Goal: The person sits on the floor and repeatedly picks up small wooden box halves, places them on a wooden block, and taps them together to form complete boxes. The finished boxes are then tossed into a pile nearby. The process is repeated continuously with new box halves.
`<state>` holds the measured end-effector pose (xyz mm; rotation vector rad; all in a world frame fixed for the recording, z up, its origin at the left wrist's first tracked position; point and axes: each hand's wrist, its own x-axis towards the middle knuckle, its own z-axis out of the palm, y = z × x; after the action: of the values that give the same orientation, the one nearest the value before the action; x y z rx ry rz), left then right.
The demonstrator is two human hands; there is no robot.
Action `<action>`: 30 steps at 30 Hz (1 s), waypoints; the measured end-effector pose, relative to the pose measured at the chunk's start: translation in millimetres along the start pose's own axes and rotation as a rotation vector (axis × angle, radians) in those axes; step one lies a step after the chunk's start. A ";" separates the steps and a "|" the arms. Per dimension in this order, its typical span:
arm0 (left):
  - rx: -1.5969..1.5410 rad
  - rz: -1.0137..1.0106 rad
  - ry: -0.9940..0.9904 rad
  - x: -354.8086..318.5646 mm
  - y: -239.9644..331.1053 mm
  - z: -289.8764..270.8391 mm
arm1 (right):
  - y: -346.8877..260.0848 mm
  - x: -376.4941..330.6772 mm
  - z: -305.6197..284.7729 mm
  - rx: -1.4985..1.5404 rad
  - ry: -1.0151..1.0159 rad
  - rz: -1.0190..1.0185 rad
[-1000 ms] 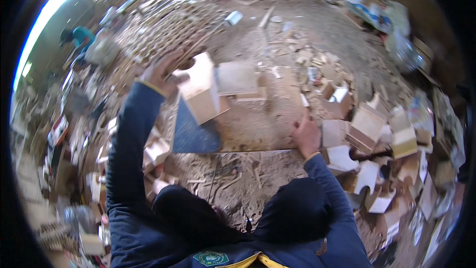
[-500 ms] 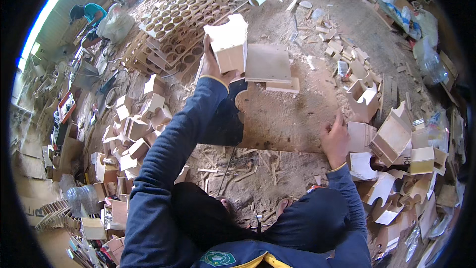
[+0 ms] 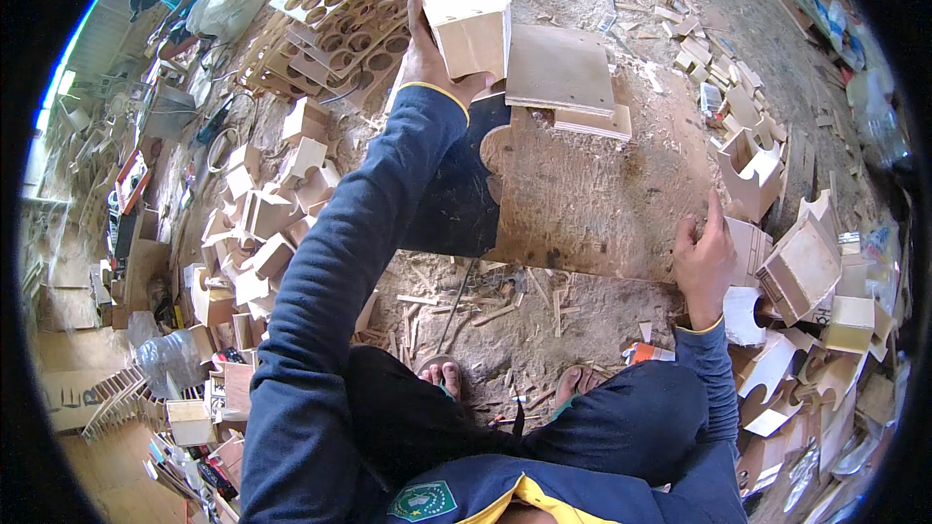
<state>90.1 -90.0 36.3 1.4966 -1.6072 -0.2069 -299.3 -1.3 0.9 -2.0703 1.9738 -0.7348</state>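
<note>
My left hand (image 3: 424,60) is closed around a pale wooden box (image 3: 472,37) with curved cut-outs, its upper face washed out by bright light. The hand grips the box from its left side and underneath, at the far end of a brown work board (image 3: 602,199). Beside the box, a square plywood panel (image 3: 558,68) rests over a smaller wooden piece (image 3: 600,123) on the board. At the board's right edge is my right hand (image 3: 703,267), its index finger stretched out, the others partly bent, with nothing visible in it. A dark panel (image 3: 449,199) lies under my left forearm.
Cut-out wooden boxes are heaped on the left (image 3: 267,218) and right (image 3: 801,262). Sheets with round holes (image 3: 359,34) lie at the far left. Wood scraps (image 3: 471,315) litter the floor before my feet. A person (image 3: 180,0) in a teal shirt bends over far left.
The view has shifted, placing the board and heaps differently in the picture. My left hand keeps hold of the wooden box. My right hand stays by the board's right edge, index finger extended.
</note>
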 end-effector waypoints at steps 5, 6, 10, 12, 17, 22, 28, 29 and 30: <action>0.042 0.081 0.041 -0.8 0.6 2.3 | 2.5 -1.7 2.5 0.009 0.044 -0.041; 0.024 0.048 0.027 -1.4 0.7 2.3 | 2.9 -2.7 2.8 0.019 0.036 -0.030; 0.058 0.031 0.035 -2.7 3.0 1.6 | 3.5 -4.5 1.7 0.001 0.013 -0.023; 0.074 0.049 0.045 -2.3 5.2 1.5 | 2.6 -3.8 0.5 -0.006 0.026 -0.053; 0.072 0.014 0.034 -2.1 10.8 1.5 | -1.1 -2.9 -1.6 0.015 0.033 -0.051; 0.062 -0.058 0.004 -2.2 11.8 -0.1 | -1.9 -4.2 -2.7 0.050 0.018 -0.037; 0.124 -0.046 0.018 1.1 14.9 -0.8 | -0.4 -3.6 -1.3 0.031 0.033 -0.059; 0.102 -0.068 0.007 1.4 16.3 -0.7 | -0.3 -3.7 -1.5 0.033 0.030 -0.056; 0.077 -0.115 -0.008 1.7 17.7 -0.8 | -0.4 -3.9 -1.6 0.030 0.045 -0.075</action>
<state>78.2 -86.6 49.1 1.6510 -1.5515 -0.2178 -299.7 2.9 1.6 -2.1384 1.9053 -0.8265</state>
